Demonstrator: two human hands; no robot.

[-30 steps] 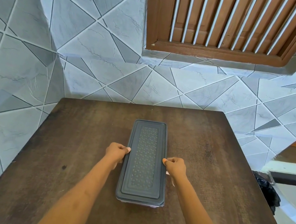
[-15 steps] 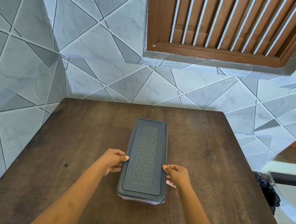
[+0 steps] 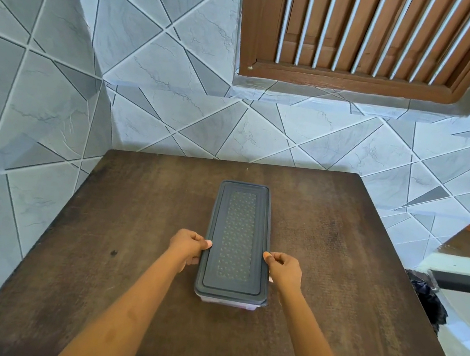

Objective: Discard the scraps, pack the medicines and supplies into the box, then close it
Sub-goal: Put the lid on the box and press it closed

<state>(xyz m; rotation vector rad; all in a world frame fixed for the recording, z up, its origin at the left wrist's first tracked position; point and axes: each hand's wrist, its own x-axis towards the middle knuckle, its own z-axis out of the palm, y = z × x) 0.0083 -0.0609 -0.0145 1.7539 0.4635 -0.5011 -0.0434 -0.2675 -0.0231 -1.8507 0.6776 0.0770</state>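
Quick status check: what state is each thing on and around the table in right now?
Box: on the table, lid on, contents hidden.
Lid: dark grey, lying flat over the box.
Left hand: grip on the lid's left edge, thumb on top.
Right hand: grip on the lid's right edge, thumb on top.
Table: bare apart from the box.
Window shutter: shut.
Black bag: on the floor right of the table.

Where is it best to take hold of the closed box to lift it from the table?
Probably by its two long sides near the middle, one hand from each side. The box is long and narrow, and the left hand and right hand already sit there.
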